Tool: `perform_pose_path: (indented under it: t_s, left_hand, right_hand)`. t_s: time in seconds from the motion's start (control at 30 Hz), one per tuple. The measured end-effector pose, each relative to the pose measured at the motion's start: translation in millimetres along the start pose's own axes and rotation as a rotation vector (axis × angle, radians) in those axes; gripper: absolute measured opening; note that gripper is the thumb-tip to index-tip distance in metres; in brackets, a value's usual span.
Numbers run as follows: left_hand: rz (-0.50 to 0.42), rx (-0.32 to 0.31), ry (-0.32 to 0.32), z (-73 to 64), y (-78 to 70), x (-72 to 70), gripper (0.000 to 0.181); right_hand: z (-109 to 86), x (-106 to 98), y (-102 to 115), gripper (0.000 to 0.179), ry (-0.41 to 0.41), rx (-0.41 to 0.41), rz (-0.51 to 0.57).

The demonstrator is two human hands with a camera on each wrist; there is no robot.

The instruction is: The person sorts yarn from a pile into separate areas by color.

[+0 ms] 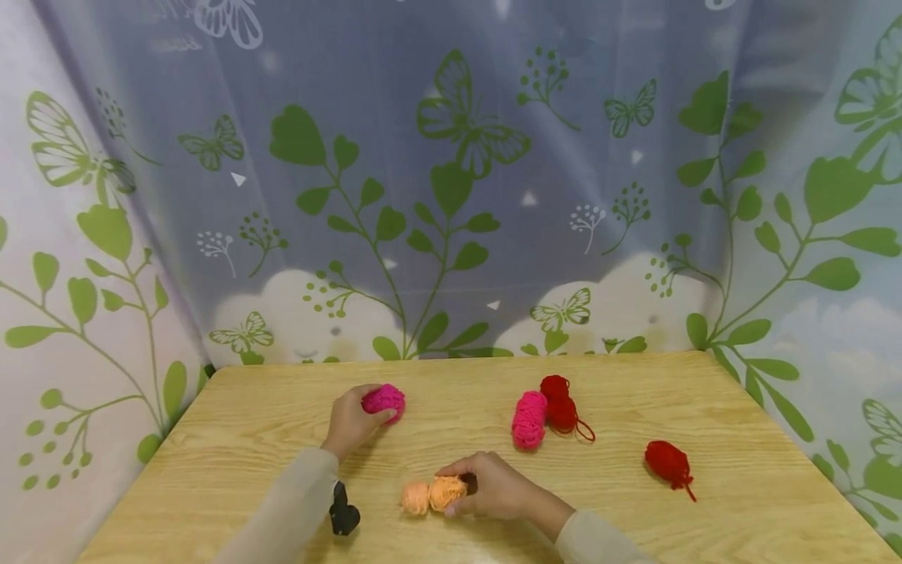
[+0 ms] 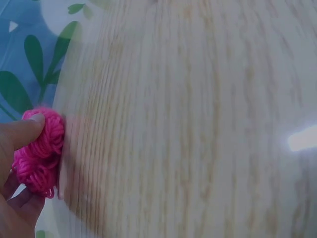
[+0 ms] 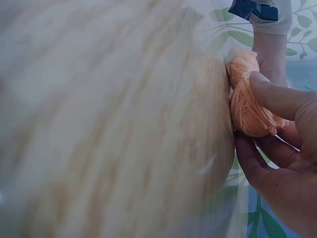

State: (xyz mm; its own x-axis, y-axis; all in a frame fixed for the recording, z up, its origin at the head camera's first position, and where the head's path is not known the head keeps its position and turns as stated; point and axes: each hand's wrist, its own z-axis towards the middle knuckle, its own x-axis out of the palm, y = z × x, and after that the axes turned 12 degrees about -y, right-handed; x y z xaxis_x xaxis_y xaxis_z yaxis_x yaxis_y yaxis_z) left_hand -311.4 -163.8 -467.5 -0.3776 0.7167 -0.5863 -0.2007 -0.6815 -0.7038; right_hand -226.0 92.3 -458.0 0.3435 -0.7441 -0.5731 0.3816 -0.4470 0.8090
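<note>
My left hand [image 1: 348, 423] grips a bright pink ball of yarn [image 1: 389, 401] at the table's back left. In the left wrist view the thumb lies over the pink yarn [image 2: 48, 134], with fingers below it. Nearer the front, my right hand [image 1: 496, 487] pinches an orange ball of yarn [image 1: 447, 493] between thumb and fingers. A paler orange lobe of yarn [image 1: 416, 498] sits against its left side. In the right wrist view the thumb rests on the orange yarn [image 3: 250, 111] and the fingertips are at its lower edge.
Right of centre, a pink skein [image 1: 529, 420] lies against a red skein [image 1: 559, 403] with a loose strand. Farther right lies another red skein [image 1: 666, 462] with a tail. The wooden table [image 1: 282, 392] ends at a leaf-patterned curtain [image 1: 451, 235]. A black device [image 1: 344, 509] is at my left sleeve.
</note>
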Motion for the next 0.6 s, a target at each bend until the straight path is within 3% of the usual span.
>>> perform_pose_path:
  t_s: [0.33,0.6]
  left_hand:
    - [-0.003,0.019,0.006,-1.3,6.0,0.8,0.049]
    - [-0.020,-0.002,0.022,0.0,5.3,-1.0,0.048]
  right_hand:
    - [-1.3,0.9,1.0,0.047,-0.002,0.001,-0.017]
    - [-0.5,-4.3,2.6,0.047,-0.006,-0.005,-0.013]
